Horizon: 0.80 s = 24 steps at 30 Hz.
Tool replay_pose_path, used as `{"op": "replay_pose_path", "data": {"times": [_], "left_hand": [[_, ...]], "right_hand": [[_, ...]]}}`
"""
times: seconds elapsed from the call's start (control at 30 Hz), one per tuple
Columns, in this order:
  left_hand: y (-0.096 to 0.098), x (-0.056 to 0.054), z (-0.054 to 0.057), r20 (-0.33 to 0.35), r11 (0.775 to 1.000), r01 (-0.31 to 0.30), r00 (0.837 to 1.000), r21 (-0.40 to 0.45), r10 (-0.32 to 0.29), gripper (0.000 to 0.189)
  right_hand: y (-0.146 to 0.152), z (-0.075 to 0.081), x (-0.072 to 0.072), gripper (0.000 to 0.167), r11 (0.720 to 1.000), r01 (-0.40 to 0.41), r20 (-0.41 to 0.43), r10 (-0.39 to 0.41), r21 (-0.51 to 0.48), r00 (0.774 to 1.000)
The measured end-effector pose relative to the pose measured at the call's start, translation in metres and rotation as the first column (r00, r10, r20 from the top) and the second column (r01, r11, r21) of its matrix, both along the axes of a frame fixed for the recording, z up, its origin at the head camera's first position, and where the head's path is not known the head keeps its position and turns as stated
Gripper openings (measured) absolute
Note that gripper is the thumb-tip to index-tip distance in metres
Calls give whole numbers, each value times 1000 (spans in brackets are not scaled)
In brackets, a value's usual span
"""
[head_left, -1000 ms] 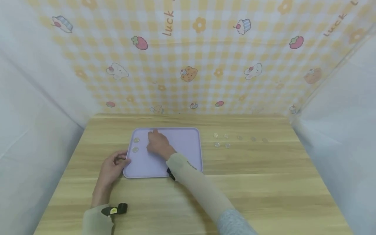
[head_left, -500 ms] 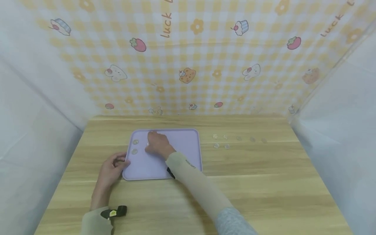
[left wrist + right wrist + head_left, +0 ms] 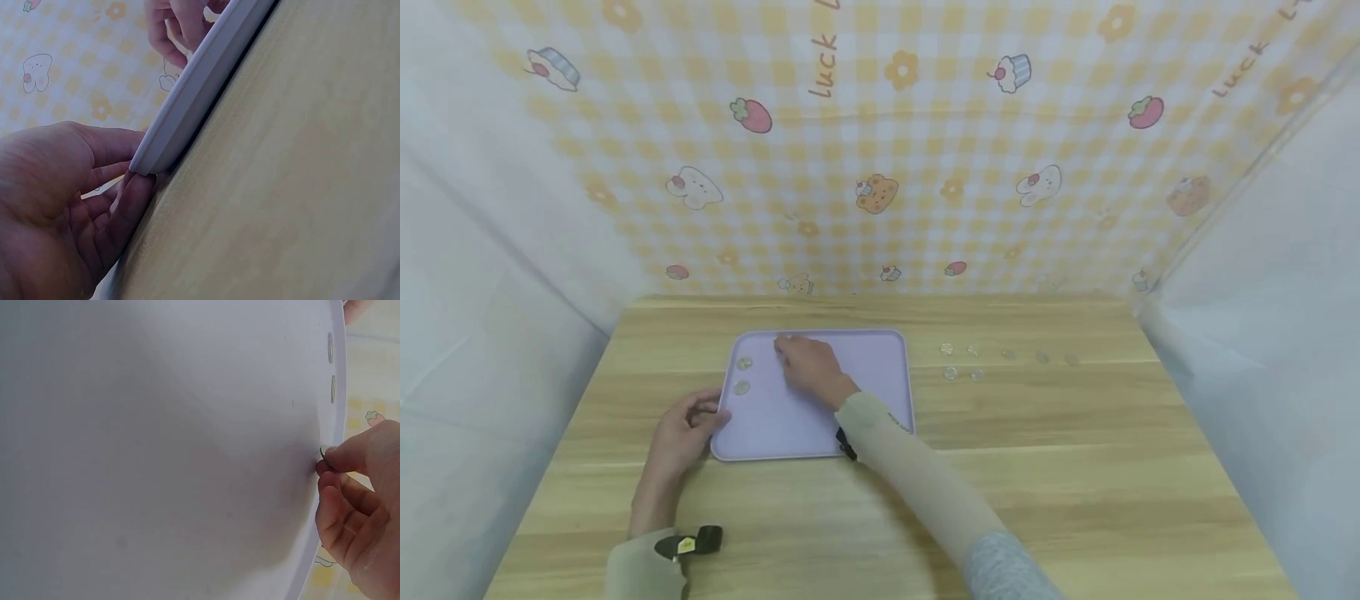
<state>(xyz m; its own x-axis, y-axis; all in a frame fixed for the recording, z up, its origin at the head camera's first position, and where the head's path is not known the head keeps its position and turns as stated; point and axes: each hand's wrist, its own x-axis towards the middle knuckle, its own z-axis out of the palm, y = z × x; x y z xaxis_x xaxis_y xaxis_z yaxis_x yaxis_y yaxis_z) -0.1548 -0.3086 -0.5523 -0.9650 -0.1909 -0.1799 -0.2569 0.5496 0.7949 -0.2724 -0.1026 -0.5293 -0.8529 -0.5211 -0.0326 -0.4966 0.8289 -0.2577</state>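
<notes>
A lilac tray (image 3: 820,433) lies on the wooden table. My left hand (image 3: 683,433) grips its left rim; in the left wrist view, thumb and fingers (image 3: 128,200) pinch the tray's edge (image 3: 187,94) from both sides. Over the tray's far part, my right hand (image 3: 811,367) pinches a thin coin (image 3: 325,457) between thumb and fingertips, close to the rim, as the right wrist view shows. Two silvery coins lie inside along the tray's left side, a farther coin (image 3: 744,363) and a nearer coin (image 3: 742,387).
To the right of the tray, several coins (image 3: 951,373) lie on the wooden table (image 3: 1037,467), some faint against the wood. A yellow checked cloth (image 3: 880,142) hangs behind the table, with white drapes (image 3: 1247,350) at both sides.
My right hand has shifted slightly right over the tray, its fingertips staying near the far rim. The left hand keeps its hold on the tray. The head view has tilted a little.
</notes>
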Motion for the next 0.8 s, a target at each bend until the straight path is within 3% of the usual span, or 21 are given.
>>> {"op": "replay_pose_path", "data": {"times": [0.2,0.47,0.63,0.8], "left_hand": [[0,0,-2,-5,1000,2,1000,-2,-2,47],[0,-1,-1,-2,1000,2,1000,3,-2,48],[0,0,-1,2,1000,1,1000,4,-1,47],[-1,0,-1,6,1000,7,1000,-1,-7,48]], "right_hand": [[3,-2,-2,27,999,-16,-61,19,47,998],[8,-3,-5,11,999,1,-84,-4,-37,996],[11,-6,-7,15,994,52,-23,-54,-95,998],[15,-5,-7,6,992,98,47,-95,-84,994]]}}
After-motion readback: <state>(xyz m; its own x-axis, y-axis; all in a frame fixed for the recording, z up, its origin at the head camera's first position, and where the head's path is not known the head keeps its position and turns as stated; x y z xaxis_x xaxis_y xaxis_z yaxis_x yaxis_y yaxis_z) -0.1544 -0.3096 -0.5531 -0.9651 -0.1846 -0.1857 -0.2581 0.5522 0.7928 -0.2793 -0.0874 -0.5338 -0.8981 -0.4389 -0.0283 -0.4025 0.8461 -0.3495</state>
